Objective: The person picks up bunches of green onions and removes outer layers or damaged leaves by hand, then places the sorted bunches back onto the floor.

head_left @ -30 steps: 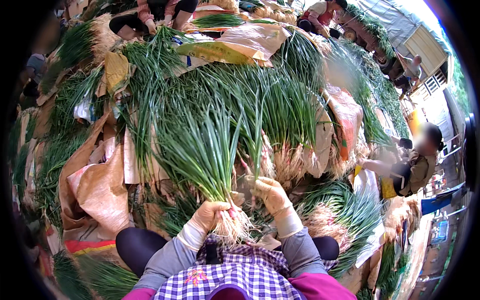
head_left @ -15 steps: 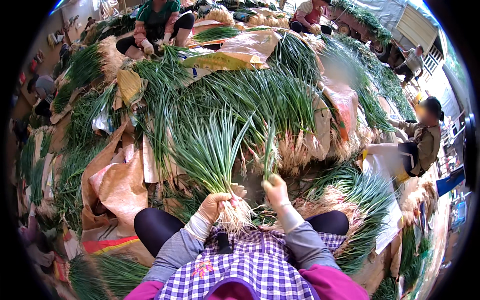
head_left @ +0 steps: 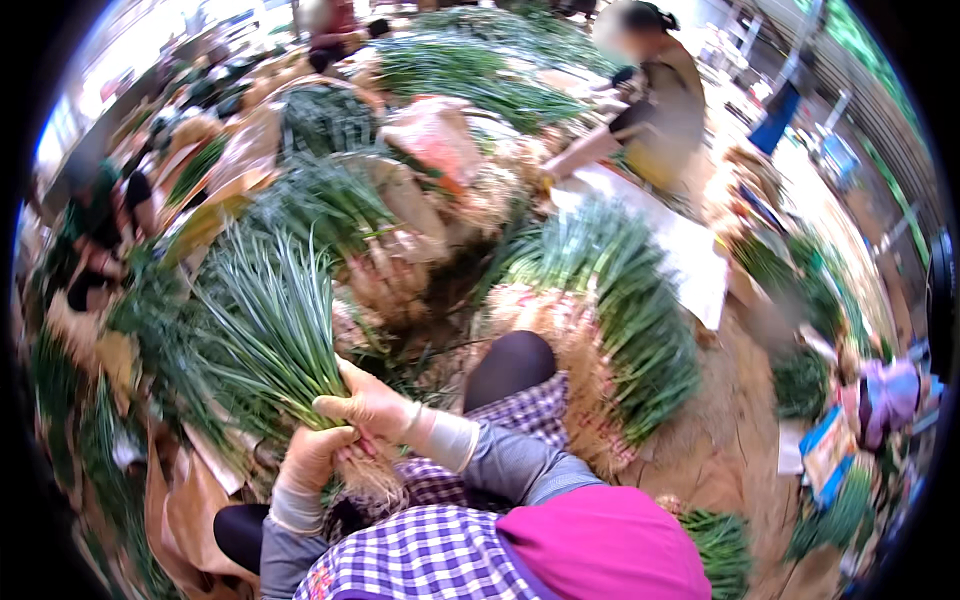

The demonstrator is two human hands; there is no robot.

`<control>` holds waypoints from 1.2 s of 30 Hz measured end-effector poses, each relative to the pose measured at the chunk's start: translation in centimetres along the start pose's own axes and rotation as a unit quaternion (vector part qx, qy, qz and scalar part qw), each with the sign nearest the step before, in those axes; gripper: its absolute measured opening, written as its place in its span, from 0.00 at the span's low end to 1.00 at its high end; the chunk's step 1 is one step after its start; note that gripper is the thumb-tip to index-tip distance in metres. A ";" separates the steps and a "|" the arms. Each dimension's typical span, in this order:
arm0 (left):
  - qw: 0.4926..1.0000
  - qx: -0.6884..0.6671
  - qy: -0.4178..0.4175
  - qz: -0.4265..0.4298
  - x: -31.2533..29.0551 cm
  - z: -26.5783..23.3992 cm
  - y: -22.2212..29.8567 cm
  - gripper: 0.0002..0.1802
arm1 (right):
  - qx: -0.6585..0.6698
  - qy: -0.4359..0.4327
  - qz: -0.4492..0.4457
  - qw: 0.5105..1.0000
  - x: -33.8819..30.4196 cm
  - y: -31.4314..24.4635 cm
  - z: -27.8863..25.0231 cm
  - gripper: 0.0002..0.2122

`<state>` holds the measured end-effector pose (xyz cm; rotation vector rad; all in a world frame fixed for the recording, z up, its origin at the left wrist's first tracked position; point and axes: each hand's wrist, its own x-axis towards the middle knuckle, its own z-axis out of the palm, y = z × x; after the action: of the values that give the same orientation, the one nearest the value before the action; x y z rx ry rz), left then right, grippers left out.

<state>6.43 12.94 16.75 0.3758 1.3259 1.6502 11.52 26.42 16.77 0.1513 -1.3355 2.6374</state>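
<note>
A full bunch of spring onions [head_left: 278, 325] is held in front of me, its green leaves fanning up and to the left. My left hand [head_left: 308, 462] wraps the bunch low down, just above the pale roots. Against its right side, my right hand [head_left: 372, 402] closes round the stalks too, with its thumb across them. Both hands wear pale gloves. The dangling roots [head_left: 368, 474] hang below, over my checked apron [head_left: 430, 555]. Some of the stalks between the hands are hidden by the fingers.
To my right lies a long row of spring onions [head_left: 640, 335], roots toward me, beside a white sheet [head_left: 690, 250]. Another heap [head_left: 310, 200] lies ahead. A brown sack [head_left: 190, 510] is at my left. A co-worker [head_left: 670, 110] bends over at the upper right.
My view has swung to the right. My right hand, which was apart with a few stalks, has come to the bunch beside my left hand.
</note>
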 end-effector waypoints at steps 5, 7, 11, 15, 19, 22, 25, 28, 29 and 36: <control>0.923 0.348 -0.150 0.062 3.1 14.7 6.7 0.12 | -0.083 0.175 -0.211 0.958 -7.6 -9.3 -2.3 0.44; 0.875 0.399 -0.248 0.119 4.8 19.3 6.6 0.12 | -0.207 0.305 -0.206 0.907 -11.3 -12.7 -3.3 0.40; 0.778 0.536 -0.325 0.033 5.7 30.3 7.1 0.06 | -0.225 0.458 -0.250 0.823 -18.3 -18.8 -4.7 0.15; 0.782 0.470 -0.399 0.090 7.3 34.2 0.8 0.26 | -0.149 0.533 -0.279 0.785 -25.3 -21.4 -8.1 0.10; 0.787 0.419 -0.429 0.146 8.4 34.2 -0.9 0.32 | -0.163 0.612 -0.313 0.707 -35.3 -21.5 -14.8 0.11; 0.876 0.324 -0.344 0.097 10.9 28.6 -0.8 0.29 | -0.105 0.638 -0.202 0.735 -41.3 -15.1 -22.6 0.19; 0.926 0.279 -0.250 0.041 12.2 25.8 1.3 0.27 | -0.195 0.793 0.128 0.562 -48.7 -6.0 -33.6 0.36; 0.956 0.279 -0.086 0.018 12.7 18.5 2.6 0.25 | -0.133 0.787 0.359 0.483 -47.6 -1.8 -37.6 0.51; 0.960 0.277 -0.041 0.013 12.4 16.0 2.9 0.26 | -0.137 0.768 0.372 0.504 -47.0 -2.5 -37.6 0.51; 0.971 0.203 0.115 -0.046 10.6 3.3 1.5 0.22 | -0.237 0.763 0.388 0.460 -48.2 -3.5 -40.7 0.44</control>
<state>2.75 23.53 15.98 0.3623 1.8353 1.3701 59.07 55.71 -12.86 -2.5834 -1.1184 1.1415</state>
